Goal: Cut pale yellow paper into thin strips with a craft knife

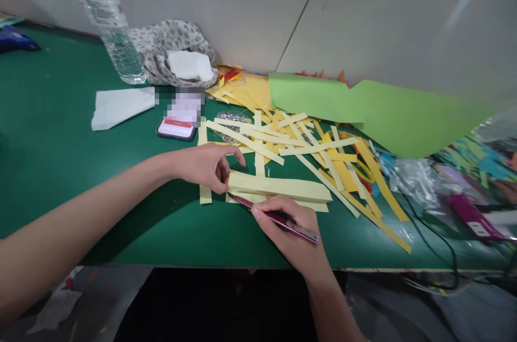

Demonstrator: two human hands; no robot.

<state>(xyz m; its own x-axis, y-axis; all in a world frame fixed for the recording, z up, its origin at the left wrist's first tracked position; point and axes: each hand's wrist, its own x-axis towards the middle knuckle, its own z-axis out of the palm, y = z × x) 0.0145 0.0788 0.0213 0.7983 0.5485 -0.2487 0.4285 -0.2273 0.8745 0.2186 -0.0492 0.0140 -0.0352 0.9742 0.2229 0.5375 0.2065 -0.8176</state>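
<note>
My right hand (288, 229) grips a slim maroon pen (278, 218) with a silvery rear end. Its tip points left, at the left end of a folded pale yellow paper strip (278, 187). At that same end my left hand (210, 165) is closed, thumb and fingertips pinching the paper, index finger raised and curved. Another flat pale strip (313, 206) lies partly under the folded one. Beneath my left hand runs an upright pale strip (205, 195). Beyond the hands, loose yellow paper strips (299, 140) overlap in a pile.
A phone (177, 127), a white tissue (121, 107) and a water bottle (115, 35) stand or lie at back left, beside a patterned cloth (173, 32). Green sheets (319, 97) rest against the wall. Plastic wrap (420, 183), a black cable (428, 231) and a magenta object (472, 218) are right.
</note>
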